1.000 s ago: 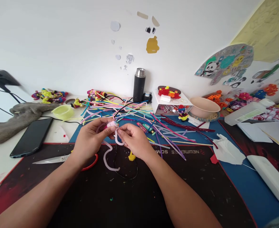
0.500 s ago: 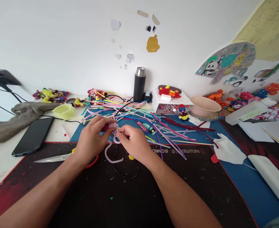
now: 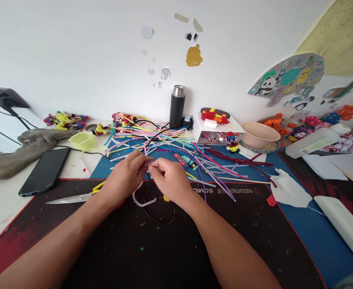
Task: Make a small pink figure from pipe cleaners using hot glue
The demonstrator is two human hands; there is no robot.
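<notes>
Near the frame's centre, the left hand [image 3: 124, 176] and right hand [image 3: 173, 180] pinch a fuzzy, pale-lilac pipe-cleaner piece [image 3: 139, 204], its curved tail showing below; silver-bladed, yellow-handled scissors [image 3: 77, 198] lie left of centre.

It looks like a home here, a desk turned craft corner; coloured stems [image 3: 164, 138] sprawl in a heap behind a desk mat [image 3: 170, 261], scissors [image 3: 71, 198] lie on the left; fuzzy dolls [image 3: 66, 120] and bright flowers [image 3: 332, 119] line the back; and look, stickers [image 3: 193, 55] dot the white wall [image 3: 74, 60], while a phone [image 3: 45, 170] and flask [image 3: 177, 110] share the clutter!
</notes>
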